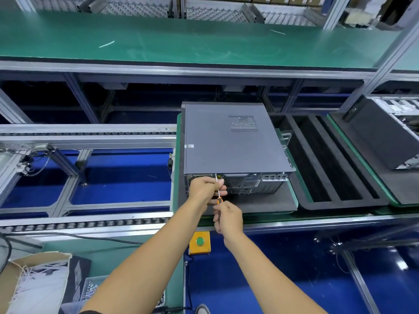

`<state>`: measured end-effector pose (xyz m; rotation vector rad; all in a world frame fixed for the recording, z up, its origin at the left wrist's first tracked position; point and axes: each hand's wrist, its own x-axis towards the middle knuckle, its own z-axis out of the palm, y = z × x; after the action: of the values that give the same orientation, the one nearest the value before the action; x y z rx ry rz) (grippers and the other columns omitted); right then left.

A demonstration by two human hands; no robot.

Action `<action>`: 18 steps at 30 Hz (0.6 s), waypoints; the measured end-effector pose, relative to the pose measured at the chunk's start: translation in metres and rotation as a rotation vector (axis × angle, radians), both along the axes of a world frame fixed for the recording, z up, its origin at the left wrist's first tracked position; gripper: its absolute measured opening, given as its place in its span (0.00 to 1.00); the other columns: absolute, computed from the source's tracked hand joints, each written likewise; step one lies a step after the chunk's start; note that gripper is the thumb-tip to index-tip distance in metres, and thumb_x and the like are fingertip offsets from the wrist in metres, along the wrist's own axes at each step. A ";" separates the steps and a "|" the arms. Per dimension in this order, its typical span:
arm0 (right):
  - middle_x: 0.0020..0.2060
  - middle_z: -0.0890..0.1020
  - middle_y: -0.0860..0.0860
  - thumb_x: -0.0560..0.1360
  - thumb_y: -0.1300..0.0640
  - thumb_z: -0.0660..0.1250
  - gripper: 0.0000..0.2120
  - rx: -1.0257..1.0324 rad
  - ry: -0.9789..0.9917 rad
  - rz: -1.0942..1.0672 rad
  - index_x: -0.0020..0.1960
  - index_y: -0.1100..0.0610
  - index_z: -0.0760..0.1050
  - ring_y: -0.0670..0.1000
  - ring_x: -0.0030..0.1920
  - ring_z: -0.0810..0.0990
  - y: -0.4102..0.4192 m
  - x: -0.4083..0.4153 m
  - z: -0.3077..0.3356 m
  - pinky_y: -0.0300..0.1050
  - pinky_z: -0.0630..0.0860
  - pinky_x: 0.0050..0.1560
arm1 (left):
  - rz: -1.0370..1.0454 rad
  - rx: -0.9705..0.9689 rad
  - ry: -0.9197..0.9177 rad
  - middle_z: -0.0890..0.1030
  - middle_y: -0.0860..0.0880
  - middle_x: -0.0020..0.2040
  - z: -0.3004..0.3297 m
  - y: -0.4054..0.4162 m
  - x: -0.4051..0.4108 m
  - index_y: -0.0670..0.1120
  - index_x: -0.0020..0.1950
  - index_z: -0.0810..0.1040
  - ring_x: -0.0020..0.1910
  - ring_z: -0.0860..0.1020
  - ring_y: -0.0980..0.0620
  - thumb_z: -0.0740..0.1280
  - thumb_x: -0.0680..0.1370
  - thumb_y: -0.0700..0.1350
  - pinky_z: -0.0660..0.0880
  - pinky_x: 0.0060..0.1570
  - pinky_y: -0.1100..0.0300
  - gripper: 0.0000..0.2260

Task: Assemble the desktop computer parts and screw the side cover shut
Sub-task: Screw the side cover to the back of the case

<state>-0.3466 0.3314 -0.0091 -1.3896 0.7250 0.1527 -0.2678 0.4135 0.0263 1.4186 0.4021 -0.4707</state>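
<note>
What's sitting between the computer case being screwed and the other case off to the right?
In the head view, a black foam tray with long empty slots lies between the computer case and the second case at right.

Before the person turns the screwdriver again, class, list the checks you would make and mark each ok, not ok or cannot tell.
1. Side cover lies flat on the computer case: ok.
2. Screwdriver tip meets the case's rear top edge: ok.
3. Tip seated in a screw: cannot tell, too small.
4. Left hand steadies the shaft: ok.
5. Right hand grips the handle: ok.
6. Other cover screws fitted: cannot tell.
</note>
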 end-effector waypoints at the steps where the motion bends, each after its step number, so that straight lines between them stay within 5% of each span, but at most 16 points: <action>1: 0.29 0.75 0.53 0.80 0.59 0.63 0.11 0.274 0.054 -0.021 0.40 0.59 0.76 0.48 0.22 0.66 -0.001 0.000 0.001 0.40 0.60 0.20 | 0.002 0.013 -0.007 0.87 0.44 0.43 0.000 0.001 0.000 0.41 0.52 0.83 0.42 0.87 0.50 0.74 0.78 0.42 0.81 0.32 0.58 0.05; 3: 0.29 0.73 0.51 0.82 0.56 0.62 0.13 0.646 0.121 -0.025 0.42 0.60 0.75 0.45 0.20 0.64 -0.004 0.000 0.003 0.38 0.58 0.17 | 0.005 0.032 -0.020 0.87 0.45 0.42 0.000 0.003 0.000 0.41 0.51 0.84 0.41 0.87 0.51 0.75 0.77 0.42 0.81 0.31 0.59 0.06; 5: 0.29 0.73 0.51 0.81 0.54 0.62 0.13 0.666 0.140 0.006 0.42 0.60 0.75 0.45 0.21 0.65 -0.006 0.002 0.003 0.37 0.59 0.18 | 0.011 0.031 -0.022 0.87 0.46 0.41 -0.001 0.003 0.000 0.41 0.51 0.84 0.41 0.87 0.51 0.75 0.77 0.42 0.81 0.32 0.59 0.07; 7: 0.30 0.76 0.52 0.79 0.56 0.65 0.10 0.434 0.134 0.039 0.42 0.59 0.78 0.47 0.23 0.68 -0.005 0.002 0.007 0.38 0.60 0.19 | 0.022 0.025 -0.019 0.87 0.45 0.41 -0.002 0.002 0.000 0.41 0.51 0.84 0.41 0.87 0.50 0.76 0.76 0.43 0.82 0.33 0.58 0.07; 11: 0.31 0.81 0.54 0.80 0.57 0.65 0.09 -0.342 -0.043 0.027 0.43 0.61 0.74 0.47 0.24 0.75 -0.002 -0.004 0.008 0.43 0.71 0.24 | 0.038 0.014 -0.011 0.87 0.46 0.42 -0.003 -0.002 0.002 0.42 0.51 0.83 0.41 0.87 0.50 0.77 0.75 0.44 0.82 0.33 0.57 0.08; 13: 0.29 0.80 0.50 0.80 0.58 0.64 0.10 -0.420 -0.054 0.037 0.42 0.62 0.74 0.44 0.23 0.73 -0.004 -0.005 0.010 0.40 0.70 0.23 | 0.040 0.018 -0.011 0.87 0.47 0.41 -0.004 -0.003 0.002 0.42 0.51 0.83 0.41 0.87 0.51 0.77 0.75 0.44 0.81 0.32 0.59 0.08; 18: 0.29 0.73 0.52 0.80 0.61 0.62 0.06 0.340 0.124 -0.044 0.46 0.58 0.75 0.46 0.21 0.61 -0.005 0.003 0.019 0.38 0.56 0.18 | 0.031 0.049 -0.037 0.87 0.46 0.42 -0.003 0.001 0.002 0.42 0.51 0.83 0.39 0.87 0.53 0.77 0.75 0.44 0.81 0.32 0.59 0.08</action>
<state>-0.3433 0.3262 0.0095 -1.0454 0.7917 0.3153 -0.2662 0.4147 0.0233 1.4640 0.4077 -0.4118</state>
